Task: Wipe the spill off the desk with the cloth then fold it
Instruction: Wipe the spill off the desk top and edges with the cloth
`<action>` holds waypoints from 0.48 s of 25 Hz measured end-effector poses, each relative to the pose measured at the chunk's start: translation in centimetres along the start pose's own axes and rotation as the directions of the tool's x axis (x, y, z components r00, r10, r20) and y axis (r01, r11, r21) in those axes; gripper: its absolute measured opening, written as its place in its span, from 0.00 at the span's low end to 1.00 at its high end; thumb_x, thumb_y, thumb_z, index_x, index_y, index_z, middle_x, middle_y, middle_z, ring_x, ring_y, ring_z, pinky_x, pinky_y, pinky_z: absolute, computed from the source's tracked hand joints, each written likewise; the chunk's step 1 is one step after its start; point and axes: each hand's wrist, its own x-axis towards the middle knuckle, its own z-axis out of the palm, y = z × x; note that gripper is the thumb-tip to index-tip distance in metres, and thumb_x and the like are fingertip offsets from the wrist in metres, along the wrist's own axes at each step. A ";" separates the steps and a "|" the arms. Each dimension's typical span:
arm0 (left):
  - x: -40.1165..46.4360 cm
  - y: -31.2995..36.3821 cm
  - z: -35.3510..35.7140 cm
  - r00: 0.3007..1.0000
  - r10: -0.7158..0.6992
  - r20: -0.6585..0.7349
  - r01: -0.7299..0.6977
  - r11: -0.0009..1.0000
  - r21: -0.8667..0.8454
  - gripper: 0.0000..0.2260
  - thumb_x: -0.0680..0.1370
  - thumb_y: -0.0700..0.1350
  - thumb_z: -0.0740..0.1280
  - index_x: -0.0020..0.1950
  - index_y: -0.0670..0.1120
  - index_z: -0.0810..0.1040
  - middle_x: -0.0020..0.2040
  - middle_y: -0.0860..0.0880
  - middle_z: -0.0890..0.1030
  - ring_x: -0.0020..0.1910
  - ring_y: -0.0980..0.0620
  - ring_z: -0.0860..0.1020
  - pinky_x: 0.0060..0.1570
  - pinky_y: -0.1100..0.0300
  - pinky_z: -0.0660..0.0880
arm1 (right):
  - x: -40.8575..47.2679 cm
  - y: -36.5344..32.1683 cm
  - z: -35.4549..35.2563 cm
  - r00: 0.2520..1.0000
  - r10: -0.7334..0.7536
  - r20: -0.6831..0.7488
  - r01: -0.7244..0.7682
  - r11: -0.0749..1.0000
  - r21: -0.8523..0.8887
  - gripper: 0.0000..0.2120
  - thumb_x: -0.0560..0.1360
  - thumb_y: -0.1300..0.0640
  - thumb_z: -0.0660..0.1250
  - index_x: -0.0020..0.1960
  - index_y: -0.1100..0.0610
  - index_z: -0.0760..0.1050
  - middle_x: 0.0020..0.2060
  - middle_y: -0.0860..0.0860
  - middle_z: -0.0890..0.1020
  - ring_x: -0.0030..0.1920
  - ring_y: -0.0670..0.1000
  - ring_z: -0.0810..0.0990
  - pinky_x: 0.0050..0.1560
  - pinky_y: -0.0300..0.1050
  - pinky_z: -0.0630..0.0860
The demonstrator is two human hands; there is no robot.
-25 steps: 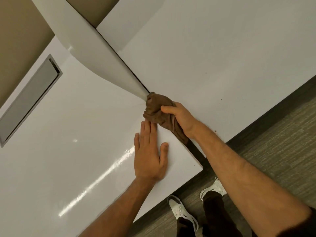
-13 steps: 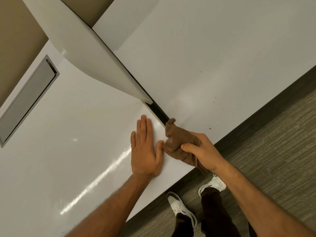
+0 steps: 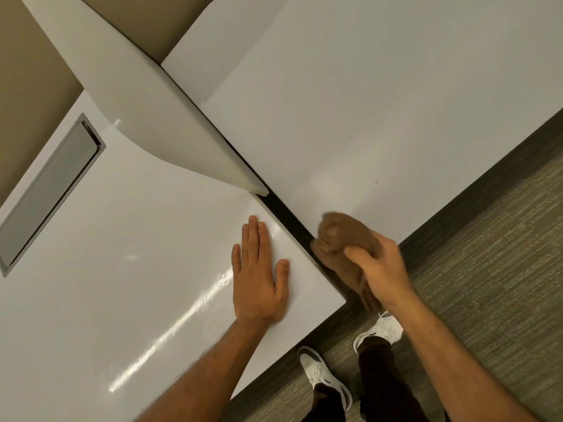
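My right hand (image 3: 382,272) grips a bunched brown cloth (image 3: 344,236), blurred by motion, at the near end of the dark gap (image 3: 286,214) between two white desks. The cloth's front sits on the right desk (image 3: 350,117) close to its near edge, and its tail hangs below my palm over the floor. My left hand (image 3: 259,275) lies flat, fingers together, on the glossy left desk (image 3: 122,254) near its corner. A few small dark specks (image 3: 374,185) dot the right desk beyond the cloth.
A white divider panel (image 3: 152,102) rises between the desks and ends just beyond my left fingertips. A grey cable-tray lid (image 3: 51,190) is set into the left desk at far left. Below are grey carpet (image 3: 493,269) and my white shoes (image 3: 323,376).
My right hand has dragged the cloth from the divider's tip along the gap toward me, then a little to the right onto the right desk's edge. My left hand stays flat.
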 end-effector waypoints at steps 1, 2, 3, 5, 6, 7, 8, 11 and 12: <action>0.0 0.0 0.1 1.000 -0.005 -0.006 0.005 1.000 -0.011 0.32 0.83 0.61 0.47 0.84 0.49 0.44 0.85 0.53 0.43 0.84 0.53 0.43 0.82 0.49 0.44 | 2.4 -1.0 1.8 0.995 -0.002 0.100 0.007 0.998 -0.054 0.11 0.71 0.49 0.70 0.50 0.36 0.83 0.46 0.41 0.87 0.50 0.43 0.85 0.47 0.33 0.79; 0.1 0.0 0.2 1.000 -0.013 -0.014 0.012 1.000 -0.023 0.32 0.83 0.62 0.46 0.84 0.50 0.45 0.85 0.53 0.44 0.84 0.53 0.44 0.82 0.48 0.44 | 4.7 -1.6 4.0 0.978 -0.008 0.206 0.033 0.992 -0.119 0.13 0.73 0.49 0.70 0.55 0.36 0.82 0.51 0.41 0.86 0.54 0.42 0.84 0.52 0.33 0.78; 0.2 0.0 0.3 1.000 -0.016 -0.022 0.016 0.999 -0.031 0.31 0.84 0.62 0.46 0.84 0.51 0.46 0.85 0.53 0.46 0.84 0.54 0.45 0.82 0.47 0.45 | 6.6 -2.0 6.2 0.958 -0.010 0.288 0.068 0.979 -0.190 0.16 0.75 0.51 0.70 0.62 0.39 0.79 0.57 0.42 0.85 0.58 0.42 0.82 0.58 0.35 0.77; 0.1 -0.2 0.5 0.999 -0.014 -0.034 0.013 0.999 -0.032 0.30 0.84 0.62 0.46 0.84 0.53 0.45 0.85 0.53 0.48 0.83 0.55 0.47 0.82 0.46 0.46 | 9.3 -2.0 9.3 0.946 -0.036 0.322 0.118 0.964 -0.239 0.23 0.77 0.55 0.71 0.72 0.48 0.73 0.64 0.47 0.81 0.63 0.44 0.79 0.66 0.41 0.74; 0.0 -0.3 0.5 0.999 -0.014 -0.040 0.013 0.999 -0.029 0.30 0.84 0.62 0.47 0.84 0.53 0.44 0.85 0.53 0.48 0.83 0.55 0.47 0.82 0.46 0.46 | 9.9 -1.7 9.9 0.951 -0.046 0.307 0.119 0.967 -0.225 0.24 0.77 0.55 0.71 0.72 0.49 0.73 0.65 0.48 0.81 0.63 0.44 0.79 0.68 0.43 0.74; 0.1 -0.4 0.6 0.999 -0.013 -0.045 0.012 1.000 -0.025 0.31 0.84 0.61 0.47 0.84 0.52 0.45 0.85 0.52 0.48 0.84 0.55 0.47 0.82 0.46 0.46 | 10.1 -1.3 10.0 0.955 -0.053 0.293 0.120 0.969 -0.215 0.25 0.76 0.55 0.71 0.72 0.49 0.73 0.64 0.47 0.81 0.64 0.44 0.79 0.68 0.43 0.74; 0.2 -0.4 0.6 0.999 -0.009 -0.047 0.008 1.000 -0.021 0.31 0.84 0.61 0.48 0.84 0.51 0.46 0.85 0.51 0.50 0.84 0.54 0.47 0.82 0.46 0.47 | 10.0 -0.8 9.8 0.955 -0.056 0.290 0.121 0.969 -0.214 0.26 0.76 0.54 0.71 0.73 0.48 0.72 0.64 0.45 0.81 0.64 0.42 0.79 0.67 0.41 0.74; 0.3 -0.3 0.5 0.999 0.002 -0.044 -0.003 1.000 -0.025 0.30 0.84 0.61 0.48 0.84 0.51 0.50 0.85 0.50 0.51 0.84 0.53 0.47 0.82 0.46 0.46 | 8.9 0.1 8.5 0.955 -0.010 0.297 0.087 0.966 -0.245 0.28 0.75 0.52 0.73 0.73 0.47 0.72 0.57 0.35 0.81 0.58 0.32 0.79 0.59 0.29 0.74; 0.3 -0.2 0.5 0.999 0.005 -0.040 -0.006 1.000 -0.028 0.30 0.84 0.61 0.47 0.84 0.51 0.50 0.85 0.51 0.51 0.84 0.53 0.46 0.82 0.47 0.45 | 8.5 0.2 8.2 0.956 -0.005 0.293 0.082 0.964 -0.252 0.28 0.75 0.51 0.73 0.73 0.47 0.71 0.55 0.32 0.79 0.55 0.29 0.78 0.55 0.25 0.74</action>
